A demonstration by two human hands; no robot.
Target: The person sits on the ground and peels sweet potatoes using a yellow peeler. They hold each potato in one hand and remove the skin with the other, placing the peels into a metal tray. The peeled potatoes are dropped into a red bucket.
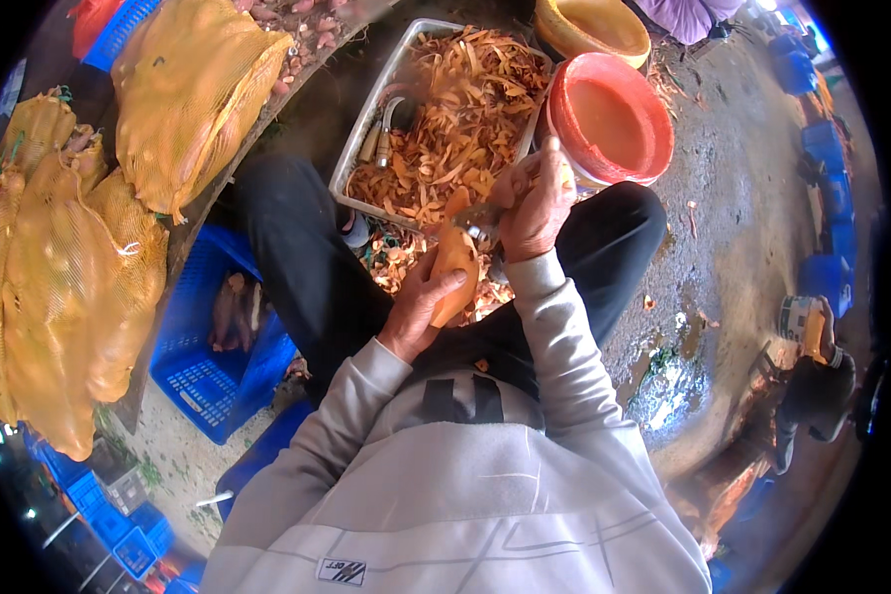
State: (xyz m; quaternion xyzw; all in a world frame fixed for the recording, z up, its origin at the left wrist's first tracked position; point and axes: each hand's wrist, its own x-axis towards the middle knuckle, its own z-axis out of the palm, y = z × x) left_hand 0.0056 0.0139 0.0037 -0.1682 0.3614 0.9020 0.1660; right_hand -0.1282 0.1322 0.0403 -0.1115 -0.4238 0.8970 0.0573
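Note:
My left hand (pixel 418 309) is closed around a long, peeled orange sweet potato (pixel 455 265), which it holds tilted above my lap. The fingers of my right hand (pixel 537 210) are wrapped round a peeler (pixel 477 234); its metal head shows at the upper right side of the sweet potato, and its handle is mostly hidden in the hand. Whether the blade touches the flesh I cannot make out. Beyond both hands lies a pale rectangular tray (pixel 343 168) heaped with orange peelings (pixel 465 109). More peelings (pixel 391 259) lie on the ground between my legs.
A red-rimmed bucket (pixel 663 148) of cloudy liquid stands right of the tray, beside a yellow basin (pixel 632 57). Within the tray lies a curved metal tool (pixel 384 134). At left are a blue crate (pixel 193 386) holding roots and yellow mesh sacks (pixel 59 297). Another person (pixel 817 396) is far right.

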